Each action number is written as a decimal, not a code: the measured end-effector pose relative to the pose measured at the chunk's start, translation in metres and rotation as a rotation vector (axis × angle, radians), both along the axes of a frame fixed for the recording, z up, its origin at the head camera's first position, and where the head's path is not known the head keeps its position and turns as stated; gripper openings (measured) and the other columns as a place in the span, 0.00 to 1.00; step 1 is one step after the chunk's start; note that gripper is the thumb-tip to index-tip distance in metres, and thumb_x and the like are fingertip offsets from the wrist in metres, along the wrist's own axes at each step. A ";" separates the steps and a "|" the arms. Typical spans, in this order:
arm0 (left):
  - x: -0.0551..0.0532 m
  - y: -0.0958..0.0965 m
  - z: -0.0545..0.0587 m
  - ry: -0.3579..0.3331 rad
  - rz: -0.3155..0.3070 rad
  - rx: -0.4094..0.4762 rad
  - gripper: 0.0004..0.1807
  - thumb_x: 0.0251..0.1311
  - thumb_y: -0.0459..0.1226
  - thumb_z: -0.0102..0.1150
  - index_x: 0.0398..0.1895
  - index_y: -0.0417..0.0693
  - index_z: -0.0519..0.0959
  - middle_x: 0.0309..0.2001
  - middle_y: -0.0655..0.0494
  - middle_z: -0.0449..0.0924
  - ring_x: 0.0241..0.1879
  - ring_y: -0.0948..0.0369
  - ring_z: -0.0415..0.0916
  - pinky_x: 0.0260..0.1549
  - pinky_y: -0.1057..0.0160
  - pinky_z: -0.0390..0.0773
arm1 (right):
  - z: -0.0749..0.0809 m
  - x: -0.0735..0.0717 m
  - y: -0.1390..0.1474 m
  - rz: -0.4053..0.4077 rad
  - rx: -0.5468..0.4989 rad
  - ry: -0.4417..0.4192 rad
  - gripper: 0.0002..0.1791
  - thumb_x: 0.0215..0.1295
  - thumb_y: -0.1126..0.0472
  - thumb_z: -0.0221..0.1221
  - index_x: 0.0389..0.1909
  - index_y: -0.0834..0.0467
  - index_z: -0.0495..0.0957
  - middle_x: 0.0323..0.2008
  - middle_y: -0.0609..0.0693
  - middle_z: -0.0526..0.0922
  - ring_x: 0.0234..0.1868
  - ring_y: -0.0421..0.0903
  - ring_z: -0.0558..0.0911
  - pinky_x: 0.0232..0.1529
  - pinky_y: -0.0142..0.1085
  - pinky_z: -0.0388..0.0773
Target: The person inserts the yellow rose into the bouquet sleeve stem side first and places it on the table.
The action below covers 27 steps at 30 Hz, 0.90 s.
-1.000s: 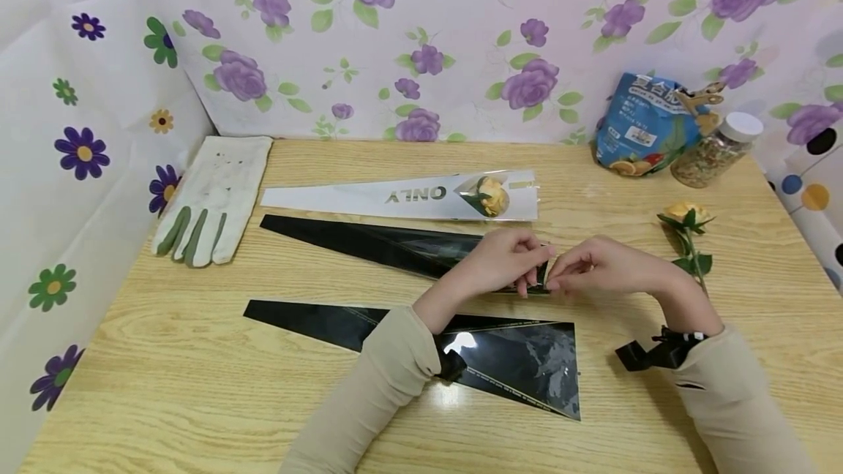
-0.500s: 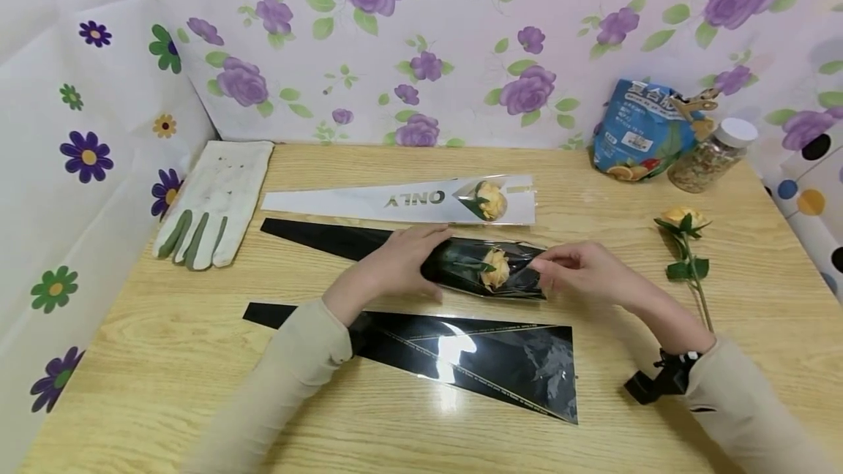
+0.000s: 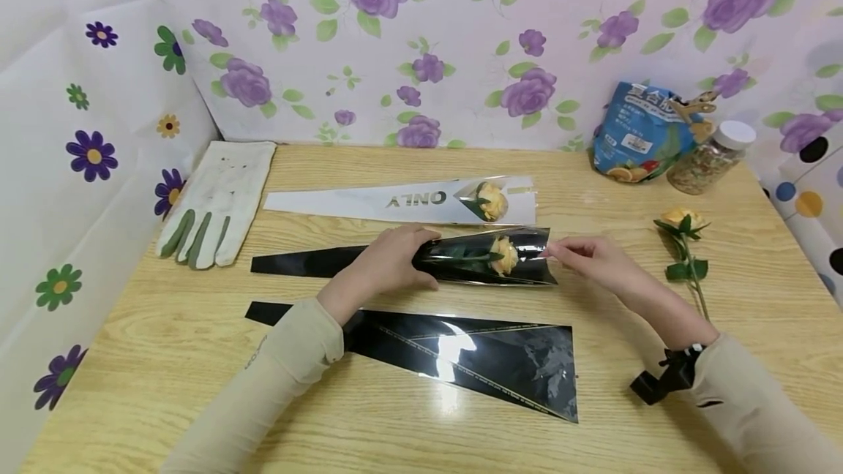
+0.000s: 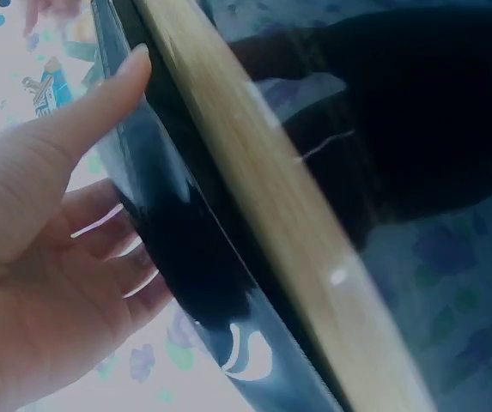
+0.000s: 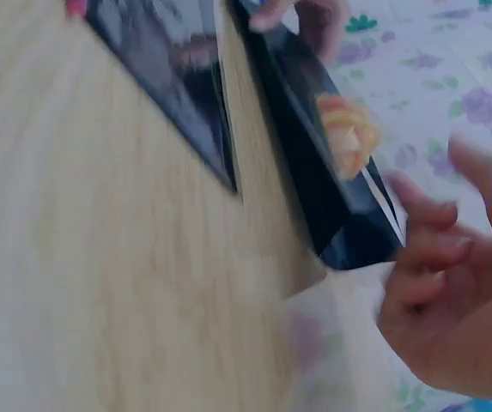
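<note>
My left hand (image 3: 393, 262) grips a black flower sleeve (image 3: 296, 262) around its middle, thumb on one side and fingers on the other in the left wrist view. Inside the sleeve's clear front lies a yellow rose (image 3: 504, 255), its bloom toward the wide end. At that wide end is my right hand (image 3: 596, 262), fingertips at the sleeve's mouth. In the right wrist view the right hand (image 5: 452, 283) has loosely bent fingers beside the edge, thumb apart; contact is too blurred to tell. A flat black sleeve (image 3: 500, 368) lies nearer, partly under the left forearm.
Behind lies a white sleeve (image 3: 329, 203) marked ONLY, holding another yellow rose (image 3: 492, 201). A loose yellow rose (image 3: 686, 240) lies at right. A blue pouch (image 3: 639, 134) and a white-lidded jar (image 3: 707, 159) stand at the back right. White work gloves (image 3: 220, 200) lie at left.
The left hand moved left from the wide end to the sleeve's middle, uncovering the rose. The sleeve turned, its narrow end coming nearer. The right hand stayed around the wide end.
</note>
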<state>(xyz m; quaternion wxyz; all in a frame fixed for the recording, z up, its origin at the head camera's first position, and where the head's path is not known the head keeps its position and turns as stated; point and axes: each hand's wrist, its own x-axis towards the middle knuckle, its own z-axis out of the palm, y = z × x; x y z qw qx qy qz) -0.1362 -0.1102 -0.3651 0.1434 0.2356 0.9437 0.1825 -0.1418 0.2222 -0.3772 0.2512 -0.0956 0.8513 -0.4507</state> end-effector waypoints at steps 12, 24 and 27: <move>0.005 0.001 -0.003 0.001 -0.027 -0.003 0.42 0.50 0.51 0.68 0.66 0.45 0.64 0.63 0.49 0.68 0.62 0.52 0.64 0.60 0.48 0.60 | -0.007 -0.014 -0.004 0.384 -0.043 -0.180 0.14 0.67 0.53 0.55 0.50 0.54 0.77 0.13 0.44 0.50 0.15 0.41 0.50 0.19 0.35 0.53; 0.004 -0.012 -0.004 -0.067 0.002 0.043 0.45 0.48 0.46 0.70 0.69 0.45 0.60 0.65 0.48 0.64 0.64 0.50 0.61 0.62 0.50 0.60 | -0.009 -0.015 0.008 0.122 -0.135 -0.105 0.23 0.68 0.48 0.52 0.53 0.62 0.73 0.13 0.46 0.60 0.14 0.43 0.56 0.18 0.43 0.56; 0.003 -0.016 -0.006 -0.078 0.008 0.043 0.44 0.49 0.45 0.70 0.69 0.46 0.59 0.65 0.49 0.64 0.64 0.51 0.61 0.62 0.52 0.61 | -0.011 -0.014 0.010 0.141 -0.197 -0.076 0.20 0.69 0.50 0.51 0.47 0.65 0.75 0.14 0.47 0.63 0.14 0.47 0.56 0.18 0.45 0.56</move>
